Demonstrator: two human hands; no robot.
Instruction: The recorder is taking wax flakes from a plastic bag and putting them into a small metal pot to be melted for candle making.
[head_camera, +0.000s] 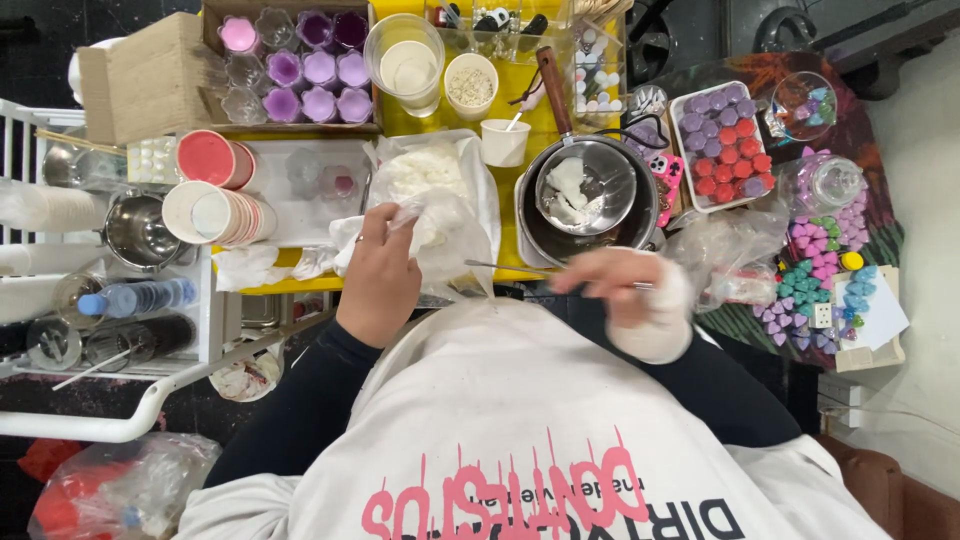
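My left hand (380, 275) grips the edge of a clear plastic bag (440, 205) full of white wax flakes, which lies on the yellow table (520, 105). My right hand (625, 290), wrapped in white cloth at the wrist, holds a thin metal spoon (495, 265) whose handle points left toward the bag. Just beyond the right hand sits a metal pot (585, 195) with a wooden handle and white wax lumps inside.
A cardboard box (300, 65) of purple and pink filled glass cups stands at the back left. Stacked cups (215, 210), a white tray (300, 190), small bowls (470, 85) and a tray of purple and red wax shapes (725, 145) surround the pot. A white rack (110, 300) stands at left.
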